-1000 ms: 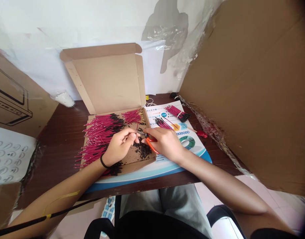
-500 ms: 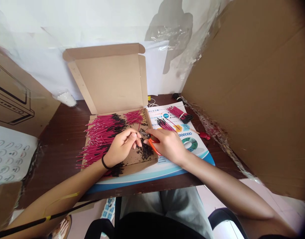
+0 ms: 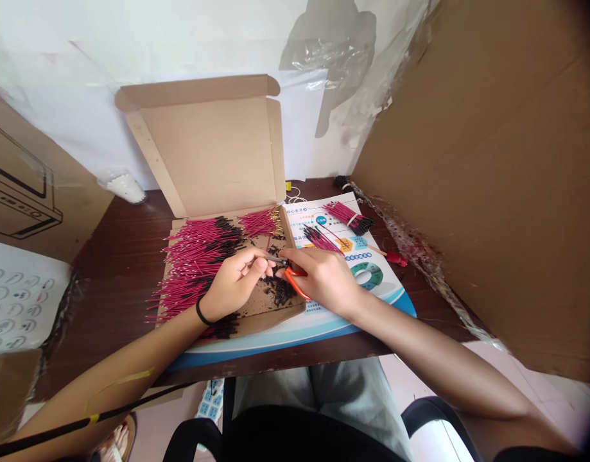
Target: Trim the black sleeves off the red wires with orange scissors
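Observation:
My left hand [image 3: 239,282], a black band round its wrist, is closed in a pinch over the open cardboard box [image 3: 270,311]. Whatever lies between its fingertips is too small to make out. In my right hand [image 3: 326,279] is a hand tool with orange handles [image 3: 297,285] and a narrow metal front end that meets the left fingertips. Many pink-red wires with black ends [image 3: 198,247] fill the box's left side. A smaller bunch of pink wires [image 3: 259,222] lies at its back. Small black scraps [image 3: 282,292] are scattered beneath the hands.
A printed sheet [image 3: 372,308] lies under and right of the box. On it are a banded wire bundle [image 3: 350,217] and loose wires [image 3: 318,239]. Cardboard walls [image 3: 492,192] stand at both sides; a white bundle in plastic [image 3: 126,186] sits at back left.
The orange-handled tool has turned slightly at the left fingertips, and its metal end shows a little differently. Both hands stay in nearly the same place. The view has shifted slightly.

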`<state>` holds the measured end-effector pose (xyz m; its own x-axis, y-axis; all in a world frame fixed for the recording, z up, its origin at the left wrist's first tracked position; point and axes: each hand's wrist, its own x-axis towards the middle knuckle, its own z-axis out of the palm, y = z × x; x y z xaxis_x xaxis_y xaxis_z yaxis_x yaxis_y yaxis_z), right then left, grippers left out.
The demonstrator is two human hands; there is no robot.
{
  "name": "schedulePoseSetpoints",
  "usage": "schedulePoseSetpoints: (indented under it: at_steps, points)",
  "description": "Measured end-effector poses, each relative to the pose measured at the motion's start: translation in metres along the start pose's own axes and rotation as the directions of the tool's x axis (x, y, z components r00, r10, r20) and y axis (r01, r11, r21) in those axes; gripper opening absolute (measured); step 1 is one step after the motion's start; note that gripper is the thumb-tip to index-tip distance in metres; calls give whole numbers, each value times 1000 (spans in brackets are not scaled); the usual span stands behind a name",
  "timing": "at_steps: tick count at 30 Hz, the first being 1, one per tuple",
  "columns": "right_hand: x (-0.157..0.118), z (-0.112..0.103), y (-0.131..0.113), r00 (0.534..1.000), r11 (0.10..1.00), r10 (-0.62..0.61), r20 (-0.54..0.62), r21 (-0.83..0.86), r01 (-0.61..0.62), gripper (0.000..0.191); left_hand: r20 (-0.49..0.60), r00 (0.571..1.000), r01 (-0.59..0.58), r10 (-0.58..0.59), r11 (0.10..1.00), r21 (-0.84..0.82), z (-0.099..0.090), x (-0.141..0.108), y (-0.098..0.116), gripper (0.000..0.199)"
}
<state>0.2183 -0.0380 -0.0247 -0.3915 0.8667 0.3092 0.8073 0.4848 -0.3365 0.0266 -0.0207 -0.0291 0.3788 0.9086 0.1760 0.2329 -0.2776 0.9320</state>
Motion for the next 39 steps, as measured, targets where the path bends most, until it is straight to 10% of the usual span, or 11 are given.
schedulePoseSetpoints:
  at_steps: [16,33,39]
  points:
    - [1,-2,5,998,998,-24,59,-50,27,17,16,1000,-5,4,998,67,-1,-1,-6,29]
    - [3,4,0,988,995,92,-122,47,-87,34,39,999,13,-12,999,-43,1,5,-8,31]
    - [5,2,5,989,986,-19,-146,160,43,30,46,999,14,-12,999,-42,1,4,-10,31]
